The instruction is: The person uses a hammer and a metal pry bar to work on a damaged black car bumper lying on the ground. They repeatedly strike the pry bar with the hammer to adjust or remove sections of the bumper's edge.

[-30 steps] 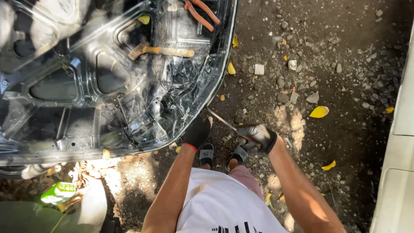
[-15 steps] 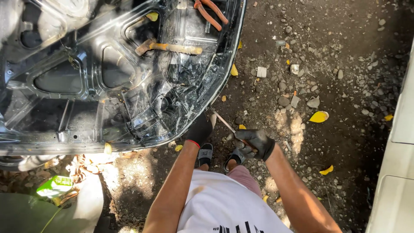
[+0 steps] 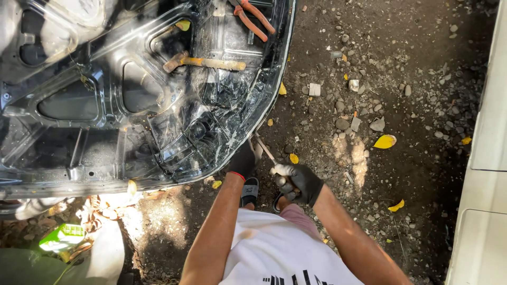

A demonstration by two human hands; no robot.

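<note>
A black sheet-metal car panel (image 3: 132,105) lies on the dirt, its inner side up with cut-outs and crumpled metal. My left hand (image 3: 244,161), in a black glove, rests on the panel's lower right edge. My right hand (image 3: 297,180), also gloved, grips a thin metal tool (image 3: 264,149) whose tip points at that same edge, just beside my left hand. A rusty hammer (image 3: 203,62) and orange-handled pliers (image 3: 253,18) lie on the panel farther up.
Stony dirt ground (image 3: 380,79) with yellow leaves spreads to the right. A white vehicle body (image 3: 486,158) runs along the right side. My sandalled feet (image 3: 250,191) stand below the panel edge. A green wrapper (image 3: 62,237) lies at lower left.
My right hand has drawn in toward my left hand and the panel edge, bringing the thin tool closer to it. My left hand has stayed on the edge.
</note>
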